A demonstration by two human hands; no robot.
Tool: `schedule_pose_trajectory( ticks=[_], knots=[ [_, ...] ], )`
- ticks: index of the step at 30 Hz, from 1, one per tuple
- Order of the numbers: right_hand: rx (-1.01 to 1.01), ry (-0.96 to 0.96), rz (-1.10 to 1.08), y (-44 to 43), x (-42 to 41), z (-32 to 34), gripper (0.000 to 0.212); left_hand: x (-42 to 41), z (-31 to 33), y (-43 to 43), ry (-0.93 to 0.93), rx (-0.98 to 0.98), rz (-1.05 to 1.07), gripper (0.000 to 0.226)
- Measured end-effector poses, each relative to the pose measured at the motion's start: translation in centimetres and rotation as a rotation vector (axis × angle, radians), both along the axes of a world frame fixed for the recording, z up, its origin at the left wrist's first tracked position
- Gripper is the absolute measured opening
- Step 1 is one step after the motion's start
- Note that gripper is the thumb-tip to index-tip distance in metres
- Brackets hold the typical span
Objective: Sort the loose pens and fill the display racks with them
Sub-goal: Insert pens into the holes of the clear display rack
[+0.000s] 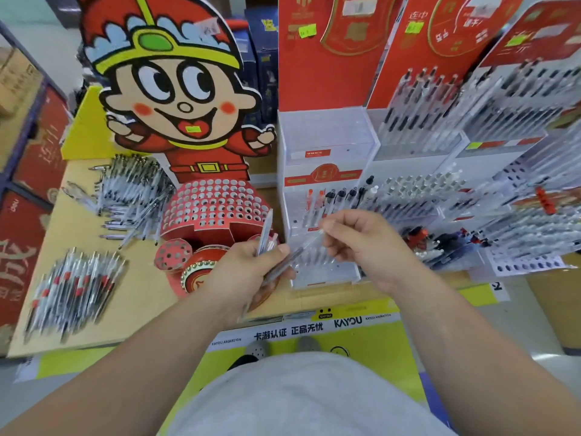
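Head view: one person stands at a tan counter [141, 309], both forearms reaching in.

The left hand [251, 269] has its grip clamped round a small bundle of pens [266, 229] that sticks up from the fist; blur hides how many there are. The right hand [361, 243] has its grip pinched together on the far end of one clear pen [306, 247]. This pen slants down to the left, and its near end lies under the left thumb.

Both hands hover just in front of the middle rack [323, 136], a white one with a red backboard. It is mostly bare and holds a single row of pens [341, 196]: two red-topped and about five black-topped.

Two more red-backed racks, one [440, 121] beside it and another [534, 99] further right, are packed with pens.

On the left stands one cartoon figure stand [213, 206], its red skirt full of round holes.

Left of it lie two heaps of loose pens: a far heap [135, 190] and a near heap [75, 287] with red marks.

A third, darker heap [440, 243] lies right of the hands.
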State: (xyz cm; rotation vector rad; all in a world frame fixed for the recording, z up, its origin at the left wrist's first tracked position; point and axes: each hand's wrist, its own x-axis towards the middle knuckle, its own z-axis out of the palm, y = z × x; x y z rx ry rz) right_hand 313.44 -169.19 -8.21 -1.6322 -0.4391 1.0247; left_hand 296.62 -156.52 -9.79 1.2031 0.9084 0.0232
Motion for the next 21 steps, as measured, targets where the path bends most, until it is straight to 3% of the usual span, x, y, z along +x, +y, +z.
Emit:
schedule_pose_trajectory(
  ticks=[3, 8, 16, 21],
  knots=[
    [-0.028, -0.065, -0.127, -1.1, 0.3, -0.2, 0.012, -0.3, -0.5, 1.4, 0.028, -0.106, 0.129, 0.032],
    [-0.135, -0.245, -0.262, -2.6, -0.3, -1.3, 0.015, -1.4, -1.2, 3.2, -0.009, -0.277, 0.14, 0.039],
    [-0.383, -0.701, -0.14, -0.9, -3.4, -5.1, 0.005, -3.2, -1.9, 4.6, -0.186, -0.442, 0.171, 0.031],
    [-0.431, -0.794, -0.058, 0.5, -4.2, -6.2, 0.016, -4.3, -2.1, 5.3, -0.208, -0.426, 0.172, 0.033]
  ],
)
